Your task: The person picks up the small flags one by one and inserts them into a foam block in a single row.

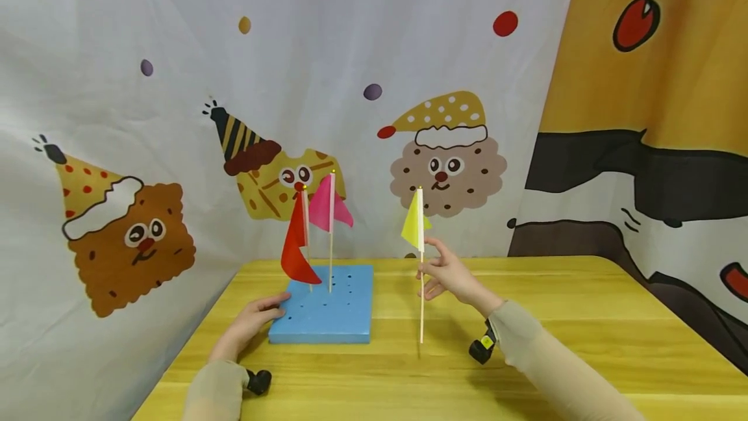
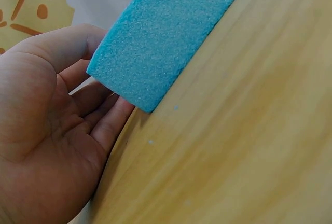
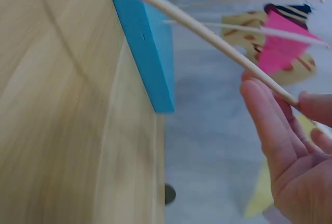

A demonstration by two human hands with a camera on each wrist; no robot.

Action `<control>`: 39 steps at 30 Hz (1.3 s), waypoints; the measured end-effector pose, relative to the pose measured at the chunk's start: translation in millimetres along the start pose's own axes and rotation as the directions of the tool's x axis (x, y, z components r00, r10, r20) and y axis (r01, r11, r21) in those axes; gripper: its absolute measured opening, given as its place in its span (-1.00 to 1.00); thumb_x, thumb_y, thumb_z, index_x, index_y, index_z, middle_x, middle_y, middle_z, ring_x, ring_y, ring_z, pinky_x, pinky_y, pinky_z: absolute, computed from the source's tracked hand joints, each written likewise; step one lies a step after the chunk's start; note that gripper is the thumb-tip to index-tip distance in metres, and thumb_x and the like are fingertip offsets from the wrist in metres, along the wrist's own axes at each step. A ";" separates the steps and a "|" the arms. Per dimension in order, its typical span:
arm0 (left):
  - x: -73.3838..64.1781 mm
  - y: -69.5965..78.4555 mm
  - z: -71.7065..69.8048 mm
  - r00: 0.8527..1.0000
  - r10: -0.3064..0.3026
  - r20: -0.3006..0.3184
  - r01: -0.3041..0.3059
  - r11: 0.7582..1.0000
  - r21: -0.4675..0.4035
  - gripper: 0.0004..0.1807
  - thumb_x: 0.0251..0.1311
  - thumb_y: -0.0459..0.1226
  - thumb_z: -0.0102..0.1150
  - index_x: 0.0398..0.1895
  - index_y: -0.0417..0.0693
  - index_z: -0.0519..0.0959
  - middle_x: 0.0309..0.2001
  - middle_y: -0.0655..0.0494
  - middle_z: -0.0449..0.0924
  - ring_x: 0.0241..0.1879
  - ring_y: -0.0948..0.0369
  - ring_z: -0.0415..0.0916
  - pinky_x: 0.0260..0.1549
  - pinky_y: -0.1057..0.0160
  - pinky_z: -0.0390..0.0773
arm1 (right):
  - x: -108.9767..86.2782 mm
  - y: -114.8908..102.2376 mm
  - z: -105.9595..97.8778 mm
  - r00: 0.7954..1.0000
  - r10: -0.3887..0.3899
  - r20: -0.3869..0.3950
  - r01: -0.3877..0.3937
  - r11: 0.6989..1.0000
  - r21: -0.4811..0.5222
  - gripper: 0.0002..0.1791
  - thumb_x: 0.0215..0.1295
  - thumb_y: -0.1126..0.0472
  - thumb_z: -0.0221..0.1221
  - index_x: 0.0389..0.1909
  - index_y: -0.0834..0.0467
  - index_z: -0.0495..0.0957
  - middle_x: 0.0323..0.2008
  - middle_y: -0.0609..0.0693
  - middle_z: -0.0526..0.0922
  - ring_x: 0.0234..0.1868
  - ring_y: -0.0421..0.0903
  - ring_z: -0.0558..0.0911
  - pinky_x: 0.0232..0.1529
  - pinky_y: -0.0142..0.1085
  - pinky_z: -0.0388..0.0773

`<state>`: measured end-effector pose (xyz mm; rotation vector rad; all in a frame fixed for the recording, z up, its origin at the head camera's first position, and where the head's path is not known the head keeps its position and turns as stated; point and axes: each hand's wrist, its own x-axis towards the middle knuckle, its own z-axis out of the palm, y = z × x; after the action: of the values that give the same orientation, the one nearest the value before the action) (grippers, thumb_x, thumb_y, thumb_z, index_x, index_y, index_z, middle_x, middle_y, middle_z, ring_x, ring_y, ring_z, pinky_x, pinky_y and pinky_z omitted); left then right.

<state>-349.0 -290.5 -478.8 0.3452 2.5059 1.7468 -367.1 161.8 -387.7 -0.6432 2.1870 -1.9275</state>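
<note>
My right hand [image 1: 447, 275] pinches the thin wooden stick of a yellow flag [image 1: 413, 223], held upright to the right of a blue foam block [image 1: 333, 327]. In the right wrist view, thumb and fingertips meet on the stick [image 3: 207, 35], and its lower end is free. My left hand [image 1: 248, 323] holds the block's left edge; in the left wrist view the thumb lies at the upper edge of the foam [image 2: 155, 42] and the other fingers are at its side, partly hidden. A red flag [image 1: 298, 249] and a pink flag [image 1: 327, 203] stand in the block.
Several small holes [image 1: 349, 276] dot the block's top. The block sits on a yellow wooden table [image 1: 526, 343] whose far edge meets a printed curtain [image 1: 374, 31]. A black wrist camera [image 1: 482, 348] is strapped near the right cuff, another [image 1: 258, 382] near the left.
</note>
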 end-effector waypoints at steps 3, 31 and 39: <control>-0.2 -3.6 0.9 1.000 0.006 -0.005 -0.006 1.000 0.000 -0.47 0.33 -0.27 0.15 0.34 -0.25 0.39 0.40 -0.22 0.21 0.43 -0.16 -0.02 0.34 -0.14 0.06 | 12.0 -0.7 13.5 0.999 -0.050 -0.002 0.050 0.999 -0.011 -0.32 0.45 0.29 0.06 0.47 -0.05 -0.01 -0.33 0.20 0.61 -0.40 0.39 0.65 -0.45 0.08 0.65; 0.3 -4.2 0.4 1.000 0.007 -0.020 -0.008 1.000 -0.004 -0.49 0.33 -0.27 0.14 0.33 -0.22 0.41 0.39 -0.19 0.24 0.43 -0.15 -0.01 0.35 -0.16 0.03 | 103.3 -13.7 89.0 0.962 -0.218 -0.165 0.208 0.975 -0.074 -0.40 0.44 0.23 0.09 0.40 -0.18 0.14 -0.24 0.36 0.57 -0.46 0.24 0.68 -0.47 -0.01 0.66; -1.2 -1.0 0.1 1.000 0.023 -0.017 -0.022 0.999 0.033 -0.50 0.34 -0.26 0.13 0.32 -0.22 0.42 0.37 -0.22 0.26 0.41 -0.17 0.03 0.34 -0.17 0.05 | 114.8 -4.7 99.0 0.957 -0.232 -0.176 0.215 0.970 -0.112 -0.40 0.45 0.30 0.06 0.39 -0.18 0.15 -0.26 0.34 0.59 -0.45 0.28 0.67 -0.40 0.14 0.63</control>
<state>-347.9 -291.0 -479.9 0.3637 2.5549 1.7255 -430.2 24.1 -380.2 -0.7840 2.4230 -2.0840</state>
